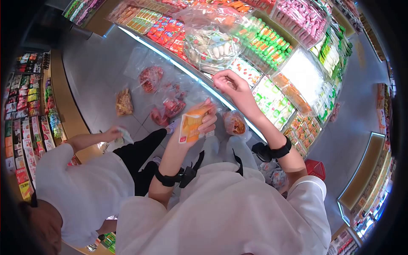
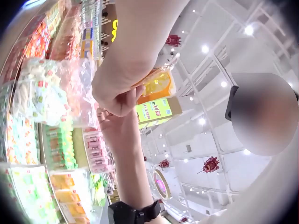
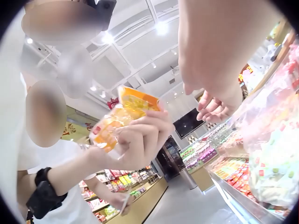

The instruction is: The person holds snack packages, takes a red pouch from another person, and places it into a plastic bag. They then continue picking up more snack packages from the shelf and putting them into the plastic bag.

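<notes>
My left hand [image 1: 207, 122] grips a yellow-orange snack packet [image 1: 191, 126] in front of my body. In the right wrist view the fingers curl round the packet [image 3: 110, 128], which has a clear front and an orange top part. My right hand [image 1: 234, 85] hovers over the front edge of the lit display, its fingers loosely bent with nothing visible in them. Nearest to it lies a large clear plastic bag [image 1: 212, 49] of white wrapped pieces. In the left wrist view, my right hand [image 2: 108, 122] overlaps the left one.
Filled display bins hold green packs [image 1: 270, 42], red packs [image 1: 165, 32] and pink packs [image 1: 301, 19]. On the floor are bags of red packets [image 1: 151, 78], a brown packet [image 1: 124, 102] and a round tub [image 1: 235, 124]. Another person [image 1: 89, 178] stands at the left beside shelves.
</notes>
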The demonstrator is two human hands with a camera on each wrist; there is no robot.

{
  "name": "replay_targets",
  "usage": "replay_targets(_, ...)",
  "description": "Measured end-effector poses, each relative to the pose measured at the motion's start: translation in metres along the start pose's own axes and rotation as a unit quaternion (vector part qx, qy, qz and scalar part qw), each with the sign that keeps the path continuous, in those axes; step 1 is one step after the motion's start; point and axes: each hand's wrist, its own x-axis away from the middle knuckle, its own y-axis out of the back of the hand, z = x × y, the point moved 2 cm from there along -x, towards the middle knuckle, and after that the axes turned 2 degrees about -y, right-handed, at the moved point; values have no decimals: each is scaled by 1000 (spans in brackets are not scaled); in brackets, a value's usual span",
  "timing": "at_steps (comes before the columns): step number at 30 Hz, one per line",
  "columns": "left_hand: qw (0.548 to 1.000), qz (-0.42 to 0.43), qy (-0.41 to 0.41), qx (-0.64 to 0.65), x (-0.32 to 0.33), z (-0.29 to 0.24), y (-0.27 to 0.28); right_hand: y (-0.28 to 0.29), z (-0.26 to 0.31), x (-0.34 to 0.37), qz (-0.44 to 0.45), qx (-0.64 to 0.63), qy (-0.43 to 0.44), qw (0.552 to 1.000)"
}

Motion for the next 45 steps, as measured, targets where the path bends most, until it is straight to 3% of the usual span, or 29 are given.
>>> replay_targets(1,989,94,37,111,-13,12,-5,10,9,16,3,31,37,999)
replay_targets(2,981,123,59,138,-25,25,-8,22,19,31,3,63,75,995)
replay_targets(5,947,52,190,255,-68,68,-15,68,26,61,29,190,188,963)
replay_targets(6,949,108,228,189,-81,79,-17,85,27,69,39,239,226,944)
replay_targets(8,955,126,254,87,-105,104,-40,124,22,89,-15,71,-21,997)
replay_targets(9,953,140,267,36,-118,116,-50,141,19,101,-44,-23,-139,989)
replay_targets(10,944,73,294,-130,-129,125,-45,159,22,109,-87,-44,-172,980)
replay_targets(13,945,-107,207,-229,-162,148,-54,208,4,131,-170,-17,-105,980)
replay_targets(17,959,-18,222,-175,-198,152,-52,238,-8,154,-325,-157,-159,919)
replay_targets(18,947,17,229,-223,-207,152,-58,244,-10,157,-336,-182,-164,910)
replay_targets(21,863,-5,223,-453,-228,158,-76,260,-37,163,-326,-173,-194,909)
replay_targets(25,786,120,283,-536,-256,160,-79,246,-48,147,-418,-225,-171,863)
replay_targets(29,909,56,330,-250,-274,148,-51,235,-65,128,-511,-299,-111,798)
replay_targets(30,911,36,339,-232,-278,141,-44,232,-69,125,-507,-306,-103,799)
replay_targets(34,881,34,307,-358,-291,128,-34,221,-98,118,-480,-326,-168,797)
replay_targets(35,874,44,264,-405,-296,129,-30,222,-99,120,-554,-160,-167,799)
replay_targets(37,850,63,170,-495,-306,132,-27,222,-73,113,-639,181,-153,732)
replay_targets(38,850,50,115,-511,-308,134,-33,222,-52,113,-633,194,-149,734)
replay_targets(41,827,85,82,-549,-318,147,-40,216,-26,105,-459,342,-62,817)
replay_targets(42,803,103,94,-580,-319,152,-46,215,-28,103,-425,381,-69,818)
replay_targets(45,833,102,85,-537,-311,178,-71,228,-35,111,-433,315,-86,840)
